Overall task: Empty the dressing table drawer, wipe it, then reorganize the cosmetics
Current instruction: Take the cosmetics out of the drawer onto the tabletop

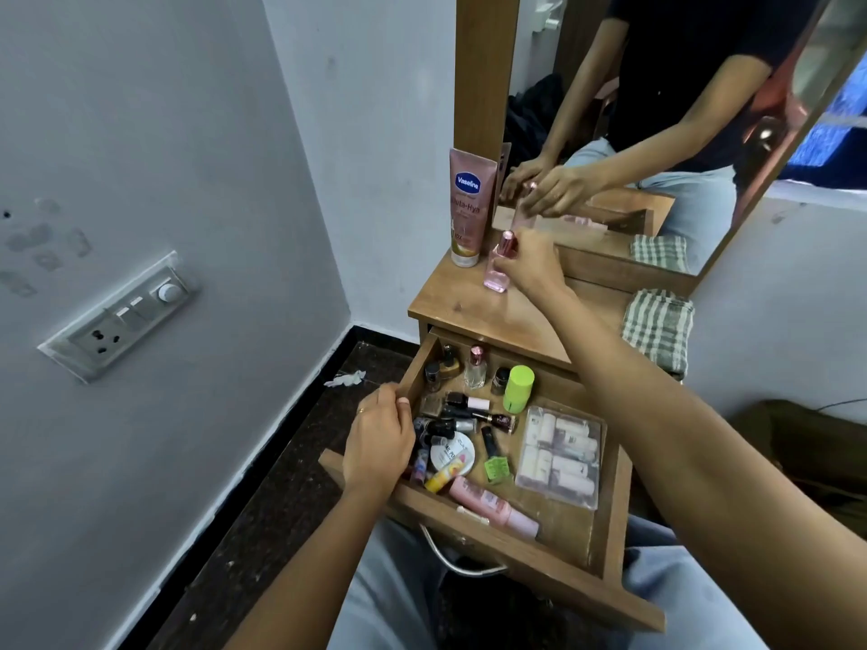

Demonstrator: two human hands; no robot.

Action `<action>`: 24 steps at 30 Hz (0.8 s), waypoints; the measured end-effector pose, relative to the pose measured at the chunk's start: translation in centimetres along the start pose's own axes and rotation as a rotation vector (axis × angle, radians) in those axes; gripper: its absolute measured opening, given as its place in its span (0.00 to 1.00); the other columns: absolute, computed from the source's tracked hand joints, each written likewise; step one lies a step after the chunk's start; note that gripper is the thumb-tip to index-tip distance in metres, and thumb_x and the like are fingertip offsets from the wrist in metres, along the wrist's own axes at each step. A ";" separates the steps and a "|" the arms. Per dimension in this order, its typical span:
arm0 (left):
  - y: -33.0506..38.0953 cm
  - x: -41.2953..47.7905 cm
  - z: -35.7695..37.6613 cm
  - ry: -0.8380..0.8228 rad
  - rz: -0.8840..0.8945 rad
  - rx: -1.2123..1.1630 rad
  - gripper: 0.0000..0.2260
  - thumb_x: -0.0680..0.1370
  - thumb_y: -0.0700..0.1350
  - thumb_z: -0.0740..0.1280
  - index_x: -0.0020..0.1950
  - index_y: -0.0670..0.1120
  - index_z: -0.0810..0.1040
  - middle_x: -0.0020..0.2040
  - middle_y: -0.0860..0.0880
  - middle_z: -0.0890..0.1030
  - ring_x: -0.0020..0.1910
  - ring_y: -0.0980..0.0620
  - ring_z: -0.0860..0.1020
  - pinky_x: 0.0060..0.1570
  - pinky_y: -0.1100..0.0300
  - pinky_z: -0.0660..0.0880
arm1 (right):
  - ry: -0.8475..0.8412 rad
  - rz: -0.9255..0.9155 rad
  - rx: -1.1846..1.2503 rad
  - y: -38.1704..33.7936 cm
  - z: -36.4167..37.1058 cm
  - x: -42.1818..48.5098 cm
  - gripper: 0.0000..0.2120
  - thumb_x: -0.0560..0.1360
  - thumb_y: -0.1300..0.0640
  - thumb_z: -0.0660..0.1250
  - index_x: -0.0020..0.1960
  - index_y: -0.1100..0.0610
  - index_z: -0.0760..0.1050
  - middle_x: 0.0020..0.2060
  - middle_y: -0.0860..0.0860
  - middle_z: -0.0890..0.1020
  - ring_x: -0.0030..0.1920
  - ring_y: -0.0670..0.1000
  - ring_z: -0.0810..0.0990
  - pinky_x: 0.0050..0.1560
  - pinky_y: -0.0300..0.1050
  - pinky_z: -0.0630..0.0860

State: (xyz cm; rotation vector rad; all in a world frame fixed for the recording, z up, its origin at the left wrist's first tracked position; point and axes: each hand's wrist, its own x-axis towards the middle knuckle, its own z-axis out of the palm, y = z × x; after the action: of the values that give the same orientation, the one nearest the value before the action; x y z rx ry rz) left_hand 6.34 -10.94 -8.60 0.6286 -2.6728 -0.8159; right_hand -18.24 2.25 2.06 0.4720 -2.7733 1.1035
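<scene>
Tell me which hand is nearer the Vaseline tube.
Right. The right hand holds the pink perfume bottle on the tabletop just beside the Vaseline tube; the left hand is lower down, gripping the open drawer by its left wall.

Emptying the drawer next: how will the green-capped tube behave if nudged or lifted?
The green-capped tube stands tall on a narrow base, so a nudge would probably tip it. Its round body might then roll. It looks plastic, likely light.
</scene>
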 end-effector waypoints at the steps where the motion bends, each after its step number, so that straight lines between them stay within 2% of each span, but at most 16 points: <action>1: -0.1 -0.1 0.0 -0.006 -0.003 0.002 0.12 0.83 0.47 0.56 0.63 0.46 0.73 0.58 0.47 0.79 0.58 0.50 0.76 0.49 0.58 0.75 | -0.007 0.007 0.020 0.5 0.4 0.4 0.17 0.70 0.63 0.71 0.57 0.60 0.74 0.45 0.55 0.80 0.45 0.53 0.79 0.42 0.43 0.70; 4: -0.2 -0.2 0.0 -0.009 0.006 0.004 0.11 0.83 0.47 0.56 0.61 0.46 0.73 0.57 0.47 0.78 0.57 0.50 0.76 0.48 0.57 0.75 | 0.001 0.045 0.116 1.2 1.2 0.7 0.21 0.71 0.64 0.72 0.62 0.60 0.71 0.54 0.57 0.79 0.49 0.51 0.76 0.50 0.46 0.74; 7: -0.1 -0.1 0.0 0.001 0.003 0.001 0.11 0.83 0.47 0.56 0.61 0.46 0.73 0.56 0.47 0.78 0.56 0.50 0.76 0.48 0.58 0.74 | 0.063 0.058 0.167 1.4 2.1 0.4 0.23 0.70 0.65 0.73 0.63 0.59 0.71 0.55 0.55 0.80 0.54 0.52 0.79 0.54 0.45 0.76; 8: 0.0 -0.1 -0.1 0.002 0.003 0.000 0.11 0.83 0.47 0.56 0.61 0.46 0.73 0.56 0.48 0.78 0.56 0.50 0.76 0.48 0.58 0.74 | 0.088 0.063 0.188 1.4 2.4 0.2 0.22 0.70 0.66 0.73 0.62 0.58 0.72 0.54 0.53 0.81 0.53 0.51 0.79 0.51 0.40 0.76; 10: 0.0 -0.1 -0.1 0.000 0.002 -0.001 0.11 0.84 0.47 0.56 0.61 0.46 0.73 0.56 0.48 0.78 0.56 0.50 0.77 0.48 0.58 0.74 | 0.124 0.086 0.246 1.2 2.9 0.3 0.19 0.73 0.68 0.70 0.62 0.59 0.72 0.51 0.50 0.79 0.46 0.45 0.78 0.38 0.24 0.70; 12: 0.0 -0.2 -0.1 -0.002 0.002 -0.004 0.11 0.84 0.47 0.56 0.61 0.46 0.73 0.56 0.47 0.78 0.56 0.50 0.77 0.48 0.58 0.74 | 0.152 0.112 0.242 0.9 3.4 0.6 0.18 0.74 0.69 0.68 0.62 0.60 0.72 0.53 0.50 0.79 0.46 0.44 0.78 0.33 0.22 0.68; 14: 0.0 -0.2 -0.2 -0.004 0.002 -0.003 0.11 0.84 0.47 0.56 0.61 0.46 0.73 0.56 0.47 0.78 0.56 0.49 0.77 0.48 0.58 0.74 | 0.171 0.133 0.228 1.0 3.9 1.3 0.15 0.76 0.67 0.65 0.62 0.60 0.72 0.53 0.49 0.79 0.50 0.50 0.79 0.31 0.22 0.67; 16: 0.0 -0.2 -0.1 -0.009 -0.003 -0.001 0.11 0.83 0.47 0.56 0.61 0.46 0.73 0.56 0.47 0.78 0.56 0.49 0.77 0.47 0.59 0.73 | 0.182 0.146 0.180 0.9 4.0 1.8 0.13 0.80 0.66 0.59 0.64 0.64 0.69 0.56 0.57 0.78 0.52 0.56 0.77 0.30 0.20 0.66; 18: 0.0 -0.1 -0.1 -0.010 -0.004 -0.002 0.11 0.83 0.47 0.56 0.61 0.46 0.73 0.56 0.47 0.78 0.55 0.49 0.77 0.46 0.60 0.72 | 0.183 0.124 0.110 0.8 4.2 2.1 0.17 0.81 0.65 0.56 0.69 0.66 0.64 0.63 0.63 0.73 0.50 0.53 0.73 0.32 0.19 0.66; 20: 0.0 -0.2 -0.2 -0.005 -0.001 -0.002 0.11 0.83 0.47 0.56 0.61 0.46 0.73 0.56 0.47 0.78 0.55 0.49 0.77 0.47 0.59 0.74 | 0.200 0.160 0.109 0.9 4.3 2.3 0.18 0.80 0.65 0.59 0.69 0.63 0.63 0.62 0.62 0.74 0.50 0.52 0.75 0.34 0.24 0.70; 22: 0.0 -0.2 -0.3 -0.004 -0.001 -0.002 0.11 0.83 0.47 0.56 0.60 0.46 0.73 0.55 0.47 0.78 0.54 0.49 0.77 0.48 0.56 0.76 | 0.202 0.185 0.085 0.6 4.5 1.9 0.21 0.75 0.64 0.67 0.65 0.61 0.64 0.58 0.60 0.76 0.54 0.55 0.78 0.44 0.37 0.77; 23: 0.1 -0.2 -0.3 -0.005 -0.002 -0.003 0.11 0.83 0.47 0.56 0.60 0.46 0.73 0.55 0.47 0.78 0.54 0.49 0.77 0.48 0.55 0.77 | 0.220 0.185 0.067 0.6 4.6 1.5 0.24 0.72 0.63 0.71 0.64 0.61 0.65 0.58 0.59 0.76 0.56 0.56 0.77 0.52 0.44 0.77; 24: 0.1 -0.2 -0.3 -0.006 -0.001 -0.004 0.10 0.83 0.47 0.56 0.59 0.45 0.73 0.55 0.46 0.78 0.53 0.48 0.77 0.47 0.54 0.77 | 0.265 0.165 0.076 0.5 4.5 0.8 0.24 0.71 0.62 0.72 0.62 0.62 0.66 0.58 0.59 0.75 0.58 0.57 0.75 0.56 0.44 0.73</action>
State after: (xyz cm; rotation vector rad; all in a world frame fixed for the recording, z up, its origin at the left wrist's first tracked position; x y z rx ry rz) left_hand 6.60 -10.95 -8.31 0.6273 -2.6759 -0.8248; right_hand -19.16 -0.71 -1.38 0.0943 -2.5814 1.2109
